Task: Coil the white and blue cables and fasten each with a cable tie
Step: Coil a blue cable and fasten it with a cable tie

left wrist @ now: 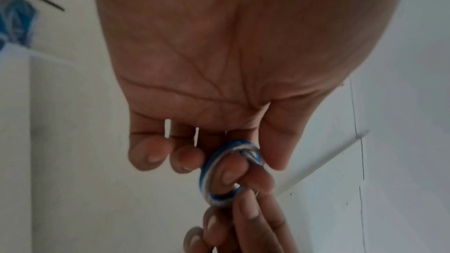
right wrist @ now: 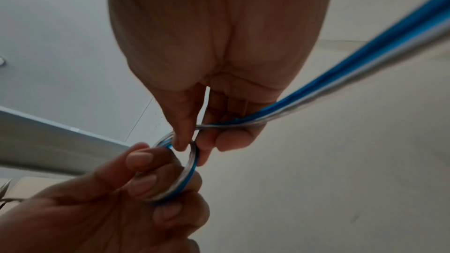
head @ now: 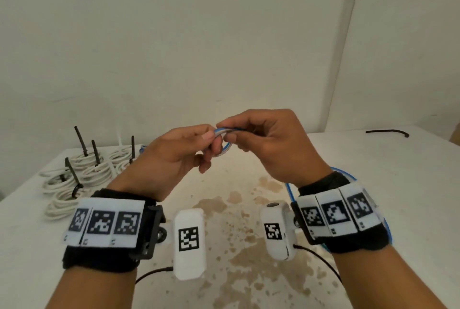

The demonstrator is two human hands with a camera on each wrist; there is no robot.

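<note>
Far left on the worktop (head: 249, 209): several white cable coils (head: 74, 179), already wound and cinched with black cable ties (head: 77, 188); a spare black tie (head: 387, 131) at the far right. Above mid-worktop, left hand (head: 174, 157) and right hand (head: 268, 142) both pinching a first small loop of the blue cable (head: 225, 145), its long tail trailing off past the right wrist. Judged barely begun on this one: most winding and the tie still ahead.

I see a bare workroom: a stained white table (head: 249, 209) under my fingers, plain walls (head: 224, 35) beyond them.
</note>
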